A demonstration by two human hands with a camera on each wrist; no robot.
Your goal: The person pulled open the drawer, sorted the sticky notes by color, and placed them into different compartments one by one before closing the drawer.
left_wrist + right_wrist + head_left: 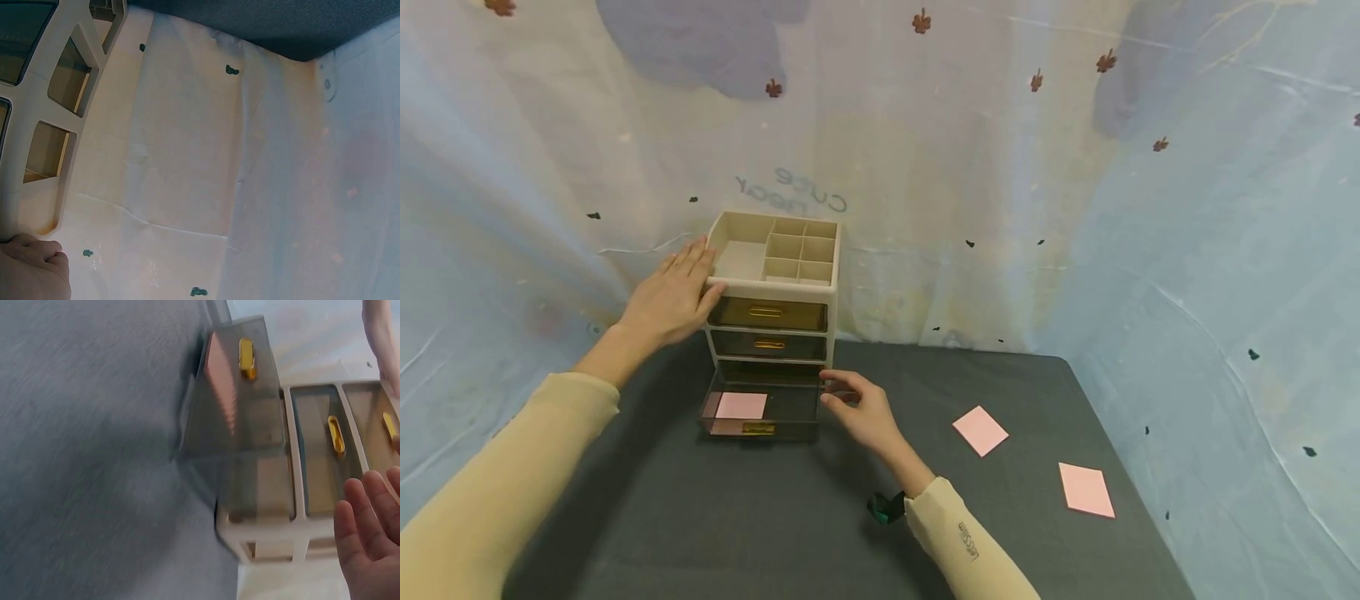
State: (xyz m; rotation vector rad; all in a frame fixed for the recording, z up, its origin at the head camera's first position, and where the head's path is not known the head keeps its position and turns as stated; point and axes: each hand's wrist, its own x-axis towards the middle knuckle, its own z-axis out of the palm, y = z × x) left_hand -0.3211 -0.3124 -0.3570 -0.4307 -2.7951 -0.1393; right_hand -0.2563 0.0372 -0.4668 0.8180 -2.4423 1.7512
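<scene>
A cream desktop drawer organizer (pixel 833 333) stands at the back of the table, with divided compartments on top. Its smoky bottom drawer (pixel 793 431) is pulled out, and a pink sticky note pad (pixel 741 406) lies in the drawer's left part. My left hand (pixel 670 296) rests on the organizer's upper left edge with the fingers extended; in the left wrist view only part of the hand (pixel 34 269) shows. Beside the drawer's right side is my right hand (pixel 867 412), its fingers loosely bent and nothing between them. The right wrist view shows the fingers (pixel 369 519) apart from the drawer fronts.
Two more pink sticky note pads lie on the dark table (pixel 760 525): one pad (pixel 981 431) right of my right hand, another pad (pixel 1086 490) near the table's right edge. A patterned curtain (pixel 940 167) hangs close behind the organizer and along both sides.
</scene>
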